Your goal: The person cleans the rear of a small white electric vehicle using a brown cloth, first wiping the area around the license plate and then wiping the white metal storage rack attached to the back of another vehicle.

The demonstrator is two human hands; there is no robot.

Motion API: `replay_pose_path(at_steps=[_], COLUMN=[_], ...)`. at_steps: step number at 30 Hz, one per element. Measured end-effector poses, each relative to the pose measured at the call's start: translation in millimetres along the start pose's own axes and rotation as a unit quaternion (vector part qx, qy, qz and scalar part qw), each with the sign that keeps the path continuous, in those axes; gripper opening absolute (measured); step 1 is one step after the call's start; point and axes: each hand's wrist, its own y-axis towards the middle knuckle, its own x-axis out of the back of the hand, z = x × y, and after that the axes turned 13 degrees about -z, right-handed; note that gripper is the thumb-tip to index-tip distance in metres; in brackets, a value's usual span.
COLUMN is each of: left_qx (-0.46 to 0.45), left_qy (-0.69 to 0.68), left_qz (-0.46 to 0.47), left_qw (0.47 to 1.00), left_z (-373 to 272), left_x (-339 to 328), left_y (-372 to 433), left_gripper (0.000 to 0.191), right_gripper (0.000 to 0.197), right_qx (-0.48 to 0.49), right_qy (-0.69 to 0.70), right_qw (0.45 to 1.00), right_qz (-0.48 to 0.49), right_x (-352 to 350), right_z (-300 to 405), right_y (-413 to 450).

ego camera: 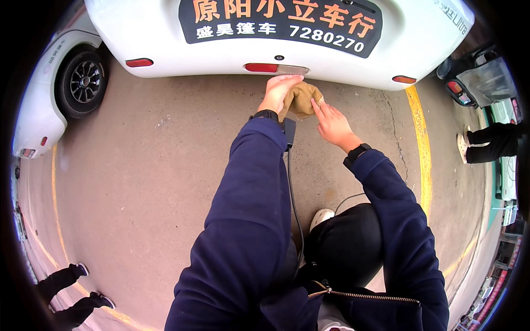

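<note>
A brown cloth (304, 97) is bunched between my two hands, just below the rear bumper of a white vehicle (215, 62). My left hand (281, 91) grips the cloth's upper left side, its fingers stretched along the bumper's lower edge, under a red and clear lamp (276, 68). The fingers of my right hand (334, 124) press on the cloth's right side; what its thumb does is hidden. Close to my left wrist hangs a dark box-shaped device (289, 133), with a black cable (293, 198) running down towards my lap.
Another white vehicle's wheel (86, 81) stands at the left. Dark-trousered legs of other people show at the right (490, 142) and lower left (68, 285). A three-wheeler's rear (480, 82) is at the upper right. A yellow line (420, 145) crosses the concrete floor (145, 178).
</note>
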Motion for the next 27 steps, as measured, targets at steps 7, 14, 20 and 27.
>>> replay_pose_path(at_steps=[7,14,20,27], left_qx=[-0.015,-0.002,-0.003,-0.005], left_qy=[0.008,0.032,0.000,0.014], left_qz=[-0.070,-0.113,-0.127,-0.159], left_qw=[0.997,0.993,0.992,0.987], left_z=[4.1,1.0,4.7,4.8], left_x=[-8.9,-13.2,-18.4,-20.4], left_y=[0.8,-0.3,-1.4,0.0], left_gripper=[0.020,0.019,0.017,0.013], right_gripper=[0.079,0.079,0.079,0.078], right_qx=[-0.009,-0.014,-0.006,-0.009], right_qy=[-0.004,0.003,-0.001,-0.002], right_qw=[1.000,1.000,1.000,1.000], right_qz=[-0.002,-0.005,-0.013,-0.007], right_x=[-3.5,-6.4,-6.9,-4.6], right_z=[-1.6,3.3,1.9,0.8], right_y=[-0.2,2.6,1.1,0.8])
